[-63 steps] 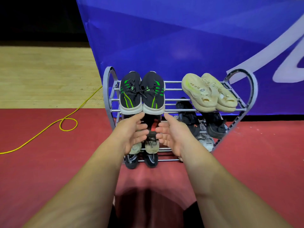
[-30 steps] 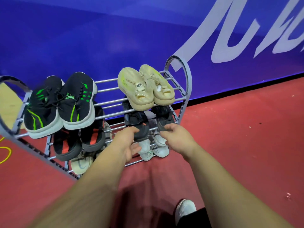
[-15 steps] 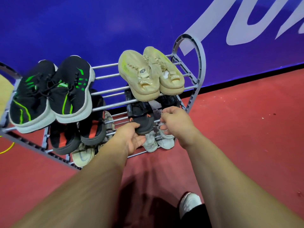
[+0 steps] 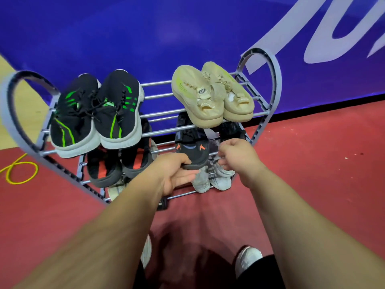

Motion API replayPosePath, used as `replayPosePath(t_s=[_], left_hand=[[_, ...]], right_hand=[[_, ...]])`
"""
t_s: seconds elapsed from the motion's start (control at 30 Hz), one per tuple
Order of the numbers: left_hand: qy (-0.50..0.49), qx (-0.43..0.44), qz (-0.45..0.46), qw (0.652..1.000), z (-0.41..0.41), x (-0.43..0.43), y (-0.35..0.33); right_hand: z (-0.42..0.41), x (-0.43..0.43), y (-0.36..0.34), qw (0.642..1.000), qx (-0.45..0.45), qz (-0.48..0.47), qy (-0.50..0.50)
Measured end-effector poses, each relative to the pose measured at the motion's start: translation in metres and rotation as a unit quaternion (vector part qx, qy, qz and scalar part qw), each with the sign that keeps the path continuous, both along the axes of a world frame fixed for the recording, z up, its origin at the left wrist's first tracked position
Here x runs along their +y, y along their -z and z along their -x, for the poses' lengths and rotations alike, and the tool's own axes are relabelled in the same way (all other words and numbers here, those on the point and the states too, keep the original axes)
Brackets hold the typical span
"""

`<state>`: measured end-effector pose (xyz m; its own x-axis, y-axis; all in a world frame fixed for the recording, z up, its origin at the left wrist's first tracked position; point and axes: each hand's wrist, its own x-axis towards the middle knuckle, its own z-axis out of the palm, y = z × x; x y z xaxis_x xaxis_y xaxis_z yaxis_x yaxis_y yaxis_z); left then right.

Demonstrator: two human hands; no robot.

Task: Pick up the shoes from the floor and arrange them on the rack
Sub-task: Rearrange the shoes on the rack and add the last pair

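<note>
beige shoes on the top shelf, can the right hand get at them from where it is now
Probably yes. The right hand is just below and in front of the beige shoes, which sit open on the top rails. Nothing covers them; the hand need only lift clear of the front rail.

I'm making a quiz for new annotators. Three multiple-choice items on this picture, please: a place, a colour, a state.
1. Where on the rack do the beige shoes sit?
A. bottom tier, left
B. top tier, right
C. middle tier, left
2. Stripes on the top-left black sneakers are:
A. green
B. blue
C. white
3. The left hand is:
A. open, holding nothing
B. clenched, empty
C. gripping the black shoe with orange marks
Answers: B, they lie on the top rails at the right end; A, green stripes show on both; C, its fingers curl round that shoe's toe.
</note>
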<state>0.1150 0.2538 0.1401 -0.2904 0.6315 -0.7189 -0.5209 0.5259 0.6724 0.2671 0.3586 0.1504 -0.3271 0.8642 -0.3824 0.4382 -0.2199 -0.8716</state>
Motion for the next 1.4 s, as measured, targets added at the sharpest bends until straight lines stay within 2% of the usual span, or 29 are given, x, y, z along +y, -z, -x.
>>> replayPosePath(t_s=[0.17,0.4,0.53,0.6,0.7,0.9,1.03,1.2,1.4], left_hand=[[0.022,0.009,-0.009,1.0,0.028,-0.034,-0.025],[0.037,0.007,-0.005,0.999,0.068,-0.074,-0.05],[0.092,0.017,0.018,0.995,0.082,-0.088,-0.056],[0.121,0.012,0.017,0.992,0.083,-0.091,-0.06],[0.129,0.01,0.022,0.991,0.086,-0.088,-0.059],[0.088,0.029,0.041,0.995,0.077,-0.068,-0.047],[0.072,-0.007,0.036,0.997,0.055,-0.05,-0.042],[0.018,-0.071,-0.008,0.997,0.032,-0.028,-0.033],[-0.181,-0.153,-0.111,0.965,-0.001,0.005,-0.017]], right_hand=[[0.004,-0.008,0.002,1.0,0.014,0.026,-0.001],[0.012,-0.012,0.005,0.99,0.02,0.124,0.071],[0.015,-0.014,0.001,0.977,0.072,0.177,0.098],[0.014,-0.015,-0.001,0.968,0.084,0.22,0.086],[0.008,-0.018,-0.001,0.963,0.042,0.266,0.02],[-0.016,-0.016,-0.007,0.96,-0.043,0.273,-0.033],[-0.044,-0.011,-0.012,0.962,-0.079,0.26,-0.033],[-0.069,-0.005,-0.017,0.959,-0.011,0.283,-0.002],[-0.062,-0.01,-0.024,0.945,0.043,0.303,-0.116]])
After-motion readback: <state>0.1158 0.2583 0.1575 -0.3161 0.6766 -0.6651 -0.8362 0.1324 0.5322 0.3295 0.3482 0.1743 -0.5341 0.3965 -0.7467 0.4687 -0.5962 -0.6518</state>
